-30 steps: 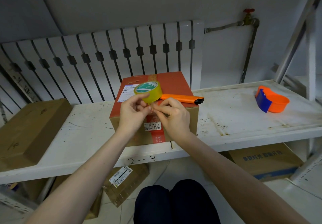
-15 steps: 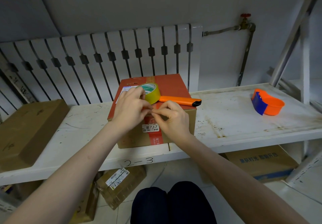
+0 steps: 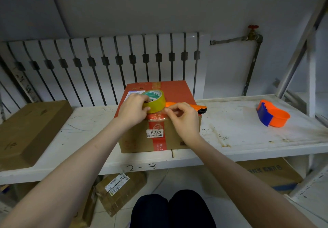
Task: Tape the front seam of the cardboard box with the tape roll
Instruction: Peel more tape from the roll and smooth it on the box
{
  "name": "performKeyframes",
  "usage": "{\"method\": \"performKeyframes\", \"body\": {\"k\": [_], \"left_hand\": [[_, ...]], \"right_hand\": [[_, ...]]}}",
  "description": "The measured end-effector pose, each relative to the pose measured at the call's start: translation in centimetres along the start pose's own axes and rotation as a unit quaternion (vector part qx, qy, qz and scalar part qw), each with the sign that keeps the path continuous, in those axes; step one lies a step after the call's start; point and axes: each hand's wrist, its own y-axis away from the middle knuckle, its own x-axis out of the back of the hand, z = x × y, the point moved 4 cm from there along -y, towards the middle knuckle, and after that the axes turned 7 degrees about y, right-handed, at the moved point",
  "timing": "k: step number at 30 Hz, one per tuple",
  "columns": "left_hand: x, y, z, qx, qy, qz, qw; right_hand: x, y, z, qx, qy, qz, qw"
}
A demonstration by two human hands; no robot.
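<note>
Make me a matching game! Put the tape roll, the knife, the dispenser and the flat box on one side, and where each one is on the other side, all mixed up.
Things:
1. tape roll
2. knife
3. dispenser
4. flat box

Places:
A. far right on the shelf
B. held in the left hand
C. left end of the shelf
D. lying on top of the red-topped box

Pairs: 1-B, 2-D, 3-A, 4-C

One head-worn wide-angle view looks forward and down, close over the shelf (image 3: 248, 135), facing the radiator (image 3: 110, 64) behind.
</note>
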Motion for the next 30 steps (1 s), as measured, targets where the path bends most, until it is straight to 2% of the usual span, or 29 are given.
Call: {"method": "performKeyframes", "body": {"k": [4,6,14,18,22,26,28,30], "left_hand": [[0.5,0.9,0.3,-0.005,0.016,-0.006,1.000],[0.8,1.5,0.4,-0.001,0.034,-0.001,0.999],[3.4,3.5,2.2,-0.029,0.068,-0.010,0.997],[4.0,3.9,2.6,-0.034,0.115,-0.052,0.991],[3.8,4.0,2.9,-0.046,0.159,-0.110,0.980],[3.3,4.0,3.5,-0.049,0.169,-0.134,0.975],[3.1,3.9,4.1,-0.048,0.150,-0.124,0.980],[2.7,3.9,4.6,-0.046,0.148,-0.116,0.981]], "right_hand": [[0.3,-0.8,0.9,-0.095,-0.060,-0.005,0.994],[0.3,-1.2,0.9,-0.113,-0.083,-0.013,0.990],[1.4,-1.7,-0.5,-0.096,-0.159,-0.041,0.982],[2.6,-1.4,-0.9,-0.083,-0.164,-0.053,0.981],[4.2,-1.4,-1.4,-0.059,-0.124,-0.068,0.988],[5.5,-0.7,-1.8,-0.054,-0.096,-0.072,0.991],[6.4,0.2,-2.6,0.009,-0.008,-0.048,0.999],[7.1,1.3,-3.9,0.100,0.088,-0.018,0.991]]}}
